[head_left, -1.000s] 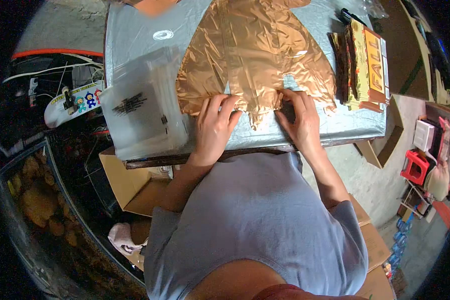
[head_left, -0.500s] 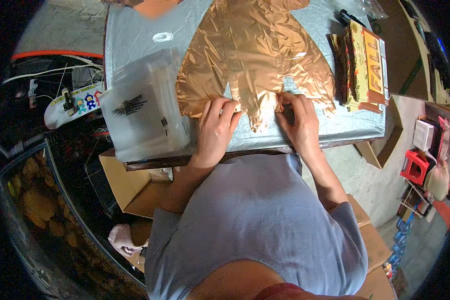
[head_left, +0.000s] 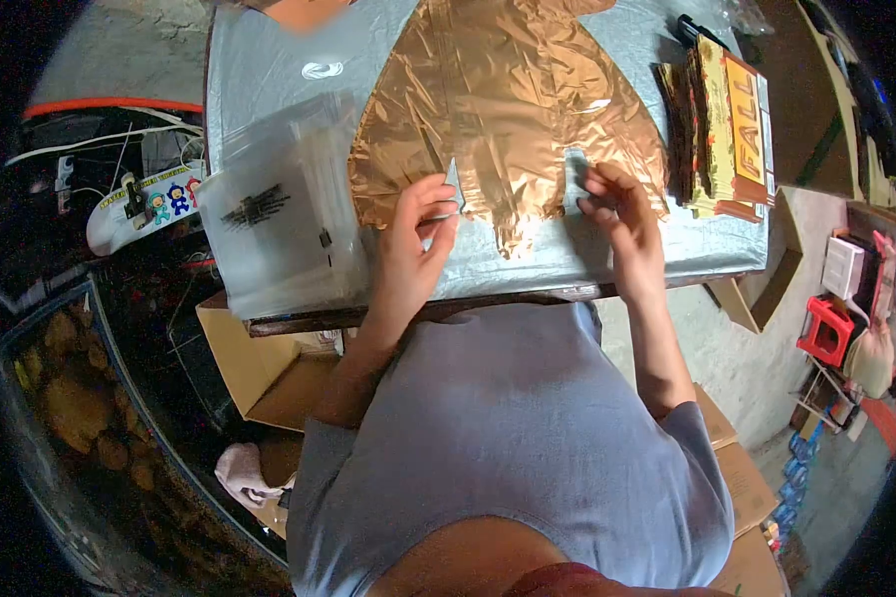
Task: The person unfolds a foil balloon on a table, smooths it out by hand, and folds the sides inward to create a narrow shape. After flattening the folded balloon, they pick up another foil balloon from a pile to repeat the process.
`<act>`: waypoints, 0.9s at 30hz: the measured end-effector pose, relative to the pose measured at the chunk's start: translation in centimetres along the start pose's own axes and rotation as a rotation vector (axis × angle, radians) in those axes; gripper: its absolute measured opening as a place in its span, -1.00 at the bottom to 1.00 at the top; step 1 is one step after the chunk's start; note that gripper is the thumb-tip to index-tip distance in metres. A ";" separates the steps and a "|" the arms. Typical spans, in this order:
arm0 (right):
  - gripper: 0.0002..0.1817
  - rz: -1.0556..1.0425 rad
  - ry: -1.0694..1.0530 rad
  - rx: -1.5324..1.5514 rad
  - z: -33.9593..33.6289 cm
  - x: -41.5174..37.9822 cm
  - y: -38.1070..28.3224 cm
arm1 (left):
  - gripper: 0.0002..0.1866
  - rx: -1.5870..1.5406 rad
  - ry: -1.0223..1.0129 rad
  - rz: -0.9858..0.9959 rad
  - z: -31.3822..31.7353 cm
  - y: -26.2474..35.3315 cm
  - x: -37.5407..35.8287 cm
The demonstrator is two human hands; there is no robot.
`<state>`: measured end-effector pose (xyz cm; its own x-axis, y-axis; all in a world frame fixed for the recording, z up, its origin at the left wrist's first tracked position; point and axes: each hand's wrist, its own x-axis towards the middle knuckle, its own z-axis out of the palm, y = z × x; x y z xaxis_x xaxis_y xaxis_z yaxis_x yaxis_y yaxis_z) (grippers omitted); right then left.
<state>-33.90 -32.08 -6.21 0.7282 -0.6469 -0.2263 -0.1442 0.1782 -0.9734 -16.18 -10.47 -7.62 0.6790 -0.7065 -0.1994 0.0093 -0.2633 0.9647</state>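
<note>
A shiny copper-coloured foil sheet [head_left: 508, 119], which looks like a deflated foil balloon, lies flat with its notched, pointed lower edge toward me. My left hand [head_left: 415, 239] hovers at its lower left edge beside a narrow notch, fingers loosely curled and apart. On the other side, my right hand [head_left: 629, 224] is over the wider right notch, its thumb and fingers spread. Nothing shows in either hand. Whether the left fingertips touch the foil I cannot tell.
The silver-covered table [head_left: 667, 254] carries a stack of clear plastic bags [head_left: 279, 219] at left and a pile of cards marked FALL [head_left: 742, 129] at right. A white ring-like piece [head_left: 322, 71] lies behind the bags. An open cardboard box [head_left: 244, 368] stands below the table.
Both hands have let go of the foil's lower edge and opened. The right hand has moved right and the left slightly left. The foil lies flatter, its notches wider.
</note>
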 end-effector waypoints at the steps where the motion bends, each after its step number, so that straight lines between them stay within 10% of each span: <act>1: -0.43 0.069 0.020 0.099 -0.2 0.3 -0.1 | -0.53 -0.071 -0.048 -0.014 -0.2 -0.3 0.0; 27: -0.48 0.138 -0.038 0.229 0.2 1.0 -0.4 | -0.47 -0.151 -0.112 -0.091 -0.4 0.6 0.3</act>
<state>-33.00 -32.63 -6.04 0.7377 -0.5769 -0.3508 -0.0918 0.4292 -0.8986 -15.71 -10.57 -7.08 0.5841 -0.7554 -0.2970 0.1828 -0.2340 0.9549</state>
